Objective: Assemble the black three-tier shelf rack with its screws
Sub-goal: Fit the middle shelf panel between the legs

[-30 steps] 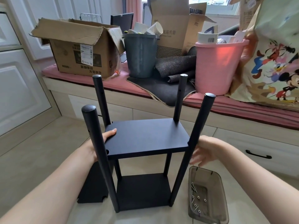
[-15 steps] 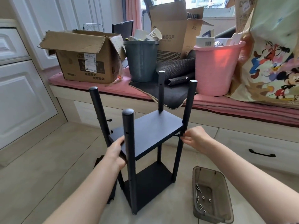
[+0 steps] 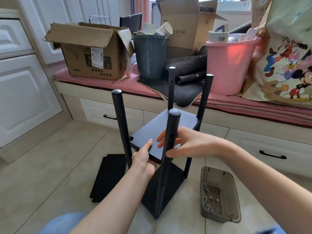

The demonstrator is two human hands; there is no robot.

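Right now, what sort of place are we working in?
Probably a room at home, on a tiled floor by a cushioned window seat with drawers. Opened cardboard boxes and a pink bucket are piled on it, like a storage corner.

You are wearing the only camera on your head, and it is looking forward and down. It is sitting close above the rack (image 3: 162,137) on the floor (image 3: 50,166), with both forearms entering from the bottom edge. It is facing the window seat (image 3: 253,107) and its clutter beyond.
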